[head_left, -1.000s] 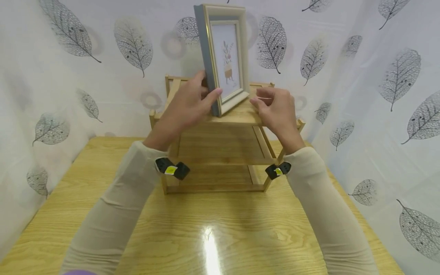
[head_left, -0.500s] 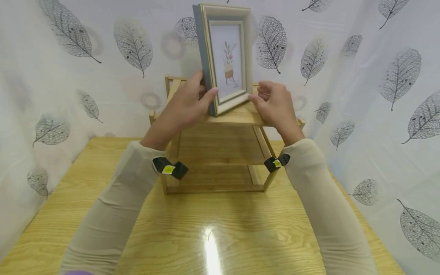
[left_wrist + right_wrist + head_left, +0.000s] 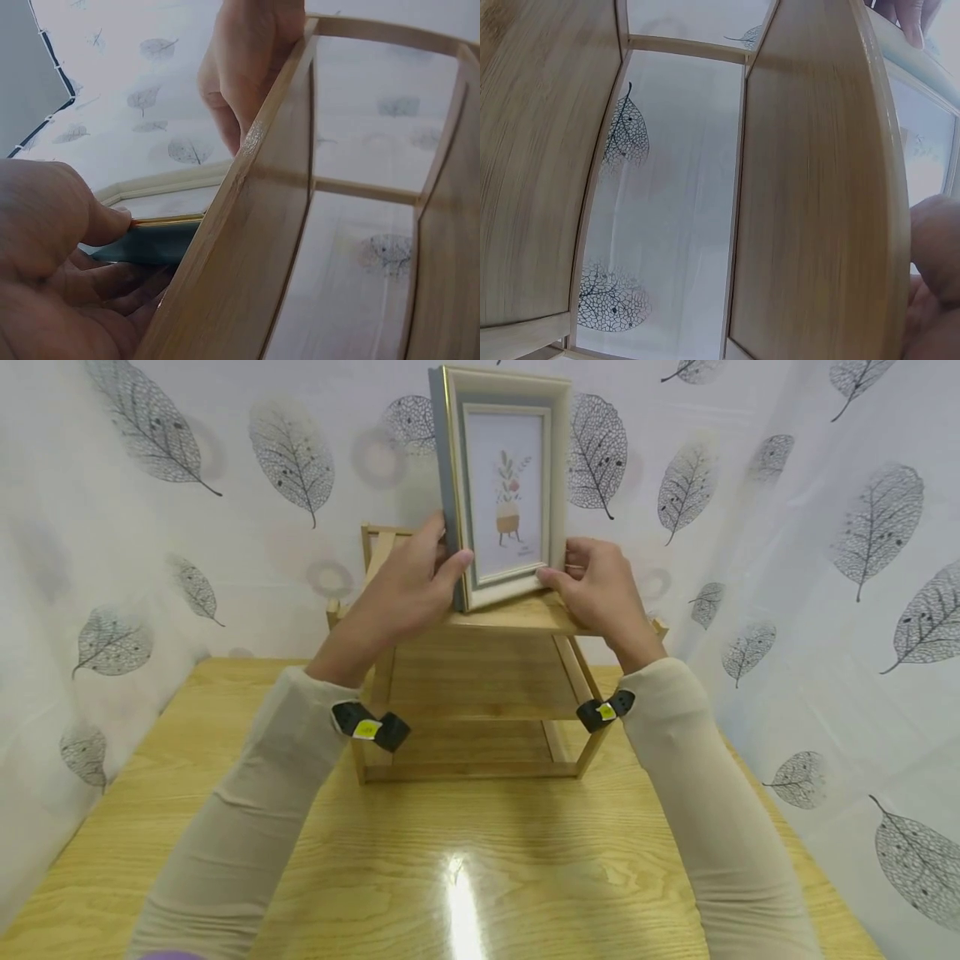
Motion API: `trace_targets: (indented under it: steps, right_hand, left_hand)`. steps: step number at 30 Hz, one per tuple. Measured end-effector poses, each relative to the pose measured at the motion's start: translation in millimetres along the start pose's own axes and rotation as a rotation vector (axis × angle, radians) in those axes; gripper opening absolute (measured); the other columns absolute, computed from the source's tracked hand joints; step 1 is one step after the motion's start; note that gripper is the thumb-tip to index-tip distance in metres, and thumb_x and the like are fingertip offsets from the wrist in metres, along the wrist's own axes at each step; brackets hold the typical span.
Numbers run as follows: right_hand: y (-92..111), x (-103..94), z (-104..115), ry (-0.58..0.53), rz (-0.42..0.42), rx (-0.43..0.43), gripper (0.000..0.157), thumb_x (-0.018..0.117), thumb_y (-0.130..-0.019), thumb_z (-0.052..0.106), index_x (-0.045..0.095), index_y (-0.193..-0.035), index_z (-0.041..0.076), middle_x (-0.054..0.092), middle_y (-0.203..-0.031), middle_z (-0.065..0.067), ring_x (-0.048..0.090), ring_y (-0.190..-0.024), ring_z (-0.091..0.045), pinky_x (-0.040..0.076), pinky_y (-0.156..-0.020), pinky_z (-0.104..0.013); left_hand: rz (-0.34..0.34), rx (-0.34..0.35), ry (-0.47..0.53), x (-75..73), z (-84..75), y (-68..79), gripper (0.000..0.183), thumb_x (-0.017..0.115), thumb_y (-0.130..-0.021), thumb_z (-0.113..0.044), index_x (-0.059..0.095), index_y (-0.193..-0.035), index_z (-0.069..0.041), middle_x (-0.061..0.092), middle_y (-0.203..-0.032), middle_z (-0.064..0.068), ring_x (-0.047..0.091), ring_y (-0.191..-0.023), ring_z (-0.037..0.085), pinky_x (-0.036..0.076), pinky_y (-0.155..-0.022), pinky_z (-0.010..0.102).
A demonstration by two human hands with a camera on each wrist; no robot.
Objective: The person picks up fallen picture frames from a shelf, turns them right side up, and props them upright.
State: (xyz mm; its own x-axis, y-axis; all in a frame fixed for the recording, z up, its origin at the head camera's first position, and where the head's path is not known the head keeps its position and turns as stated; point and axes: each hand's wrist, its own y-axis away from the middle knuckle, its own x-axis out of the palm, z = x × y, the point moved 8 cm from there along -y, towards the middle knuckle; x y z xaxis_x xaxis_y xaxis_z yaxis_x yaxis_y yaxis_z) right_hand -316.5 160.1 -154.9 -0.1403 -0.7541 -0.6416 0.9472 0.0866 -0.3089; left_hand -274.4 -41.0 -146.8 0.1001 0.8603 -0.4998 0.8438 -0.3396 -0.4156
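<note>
A cream picture frame (image 3: 558, 468) with a gold edge line and a blue-grey side stands upright over the top shelf of a wooden rack (image 3: 495, 620), its front turned a little to the right. Inside is a print of a plant in a pot. My left hand (image 3: 405, 585) grips the frame's lower left side, thumb on the front edge and fingers behind. At the lower right corner my right hand (image 3: 603, 585) pinches it, thumb on the front, other fingertips hidden behind. In the left wrist view the blue-grey side (image 3: 150, 244) lies between left thumb and fingers.
Two lower shelves (image 3: 480, 677) of the rack sit beneath the top one, and the rack stands on a wood-grain table (image 3: 480, 852). A white curtain (image 3: 300, 568) with leaf prints hangs behind and at both sides.
The picture frame has swung round so its front shows more squarely. My right hand, earlier apart from the frame, has come up to its lower right corner and holds it.
</note>
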Motion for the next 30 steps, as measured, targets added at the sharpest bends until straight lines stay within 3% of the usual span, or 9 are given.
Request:
trace_targets:
  steps: [14,21,30]
  right_hand:
    - [3.4,-6.1,-1.4,0.006,-0.072,0.019,0.039,0.073,-0.096,0.018,0.065,-0.130,-0.001,0.072,-0.120,-0.016,0.070,-0.108,-0.022,0.053,-0.098,-0.031]
    - [5.0,-7.5,-2.3,-0.006,-0.085,0.020,0.038,0.072,-0.096,0.017,0.066,-0.129,-0.001,0.072,-0.119,-0.017,0.070,-0.106,-0.023,0.054,-0.097,-0.031]
    - [7.1,-9.2,-2.6,-0.032,-0.094,0.023,0.037,0.073,-0.095,0.017,0.067,-0.127,-0.001,0.072,-0.118,-0.016,0.071,-0.105,-0.023,0.056,-0.093,-0.030]
  left_hand:
    - [0.003,-0.014,-0.068,-2.4,1.1,0.9,0.048,0.040,-0.110,-0.019,0.029,-0.156,-0.006,0.046,-0.153,0.018,0.046,-0.140,0.024,0.043,-0.111,0.032]
    - [0.011,-0.014,-0.082,-4.1,1.5,2.2,0.053,0.038,-0.111,-0.022,0.023,-0.160,-0.010,0.040,-0.157,0.015,0.041,-0.143,0.024,0.040,-0.114,0.033]
    - [-0.001,-0.015,-0.105,-6.6,1.1,1.3,0.052,0.039,-0.111,-0.021,0.026,-0.160,-0.011,0.041,-0.157,0.015,0.041,-0.144,0.023,0.038,-0.116,0.032]
